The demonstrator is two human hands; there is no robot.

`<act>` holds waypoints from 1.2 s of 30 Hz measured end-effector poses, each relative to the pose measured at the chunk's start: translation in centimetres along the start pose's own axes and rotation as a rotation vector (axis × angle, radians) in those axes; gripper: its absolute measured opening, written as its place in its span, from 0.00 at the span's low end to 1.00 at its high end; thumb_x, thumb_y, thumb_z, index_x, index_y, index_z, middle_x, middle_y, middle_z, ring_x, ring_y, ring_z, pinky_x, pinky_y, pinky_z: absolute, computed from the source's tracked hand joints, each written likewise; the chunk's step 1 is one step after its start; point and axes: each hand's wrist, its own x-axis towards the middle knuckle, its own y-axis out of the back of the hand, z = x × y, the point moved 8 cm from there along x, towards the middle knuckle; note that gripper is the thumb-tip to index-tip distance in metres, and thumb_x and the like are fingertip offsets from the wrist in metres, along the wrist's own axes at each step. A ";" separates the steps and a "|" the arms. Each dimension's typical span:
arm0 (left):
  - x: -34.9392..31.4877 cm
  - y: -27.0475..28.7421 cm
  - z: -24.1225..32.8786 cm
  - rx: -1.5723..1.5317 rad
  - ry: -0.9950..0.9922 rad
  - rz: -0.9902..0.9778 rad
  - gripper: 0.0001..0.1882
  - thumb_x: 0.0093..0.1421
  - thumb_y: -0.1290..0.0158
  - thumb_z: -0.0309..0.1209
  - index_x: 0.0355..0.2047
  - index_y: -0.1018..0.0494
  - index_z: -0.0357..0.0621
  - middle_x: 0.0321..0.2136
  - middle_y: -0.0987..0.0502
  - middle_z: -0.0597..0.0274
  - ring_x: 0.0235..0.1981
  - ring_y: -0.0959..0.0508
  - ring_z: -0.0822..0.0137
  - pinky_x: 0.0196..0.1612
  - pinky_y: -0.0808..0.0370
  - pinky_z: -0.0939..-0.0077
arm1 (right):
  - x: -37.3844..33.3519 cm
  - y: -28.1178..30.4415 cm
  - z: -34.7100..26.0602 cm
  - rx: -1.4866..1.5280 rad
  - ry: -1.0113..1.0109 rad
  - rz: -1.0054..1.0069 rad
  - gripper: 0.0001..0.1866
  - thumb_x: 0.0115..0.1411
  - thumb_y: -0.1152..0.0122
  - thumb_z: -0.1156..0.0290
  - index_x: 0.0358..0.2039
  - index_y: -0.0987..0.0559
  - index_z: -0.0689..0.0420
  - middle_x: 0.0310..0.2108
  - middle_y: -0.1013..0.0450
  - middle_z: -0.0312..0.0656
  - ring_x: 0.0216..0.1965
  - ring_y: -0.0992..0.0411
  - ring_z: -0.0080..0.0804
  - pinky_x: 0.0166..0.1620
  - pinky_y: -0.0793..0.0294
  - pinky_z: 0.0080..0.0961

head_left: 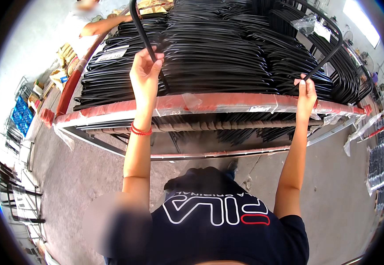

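My left hand (145, 73) is closed round one leg of a bent black metal tube (141, 32), thumb and fingers pinching it. My right hand (306, 92) grips a black tube leg on the other side, which curves up over the stack. Both legs look like parts of one frame; its far part runs out of view or blends with the dark pile. Below and beyond my hands lies a high stack of similar black bent tubes (214, 59). The stack sits in a metal rack whose front rail (227, 100) is wrapped in red padding and clear plastic.
Another person's arm (101, 27) reaches to the stack's far left corner. Clear plastic (304, 24) lies on tubes at the far right. A blue crate (21, 115) and black metal frames (17, 198) stand at left. Wrapped bundles (382, 163) stand at right.
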 end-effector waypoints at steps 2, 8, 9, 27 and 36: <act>0.0 -0.1 0.2 0.034 -0.012 -0.007 0.11 0.53 0.53 0.18 0.38 0.33 0.36 0.28 0.26 0.64 0.31 0.28 0.78 0.38 0.34 0.86 | 0.2 0.0 -0.9 0.077 0.002 0.040 0.13 0.58 0.53 0.74 0.43 0.32 0.65 0.30 0.29 0.39 0.32 0.32 0.22 0.40 0.34 0.17; 0.0 0.4 -1.9 0.081 0.105 -0.032 0.03 0.54 0.52 0.20 0.30 0.31 0.36 0.24 0.25 0.61 0.28 0.26 0.76 0.33 0.32 0.87 | 0.6 -0.5 0.5 0.086 0.025 0.013 0.07 0.58 0.54 0.75 0.31 0.29 0.65 0.25 0.28 0.41 0.26 0.30 0.23 0.35 0.31 0.18; 0.1 0.4 -1.8 0.078 0.112 -0.039 0.03 0.54 0.53 0.21 0.30 0.31 0.36 0.24 0.25 0.61 0.28 0.26 0.75 0.34 0.31 0.86 | 0.5 -0.5 0.8 0.075 0.037 0.003 0.07 0.57 0.54 0.75 0.30 0.30 0.65 0.24 0.28 0.41 0.26 0.29 0.23 0.34 0.31 0.18; 1.2 -2.3 0.6 0.597 -0.129 -0.404 0.08 0.46 0.47 0.20 0.30 0.27 0.36 0.25 0.27 0.62 0.26 0.27 0.72 0.33 0.32 0.83 | -0.8 -1.2 -6.2 -0.414 0.436 0.116 0.11 0.52 0.49 0.75 0.37 0.25 0.57 0.35 0.29 0.44 0.39 0.32 0.37 0.43 0.35 0.27; -0.5 -2.1 -2.9 0.660 0.041 -0.509 0.10 0.41 0.43 0.20 0.28 0.27 0.37 0.23 0.27 0.61 0.24 0.27 0.70 0.29 0.33 0.81 | -2.5 -4.1 -5.4 -0.523 0.325 -0.068 0.09 0.50 0.47 0.77 0.33 0.23 0.58 0.33 0.30 0.40 0.36 0.33 0.36 0.41 0.35 0.27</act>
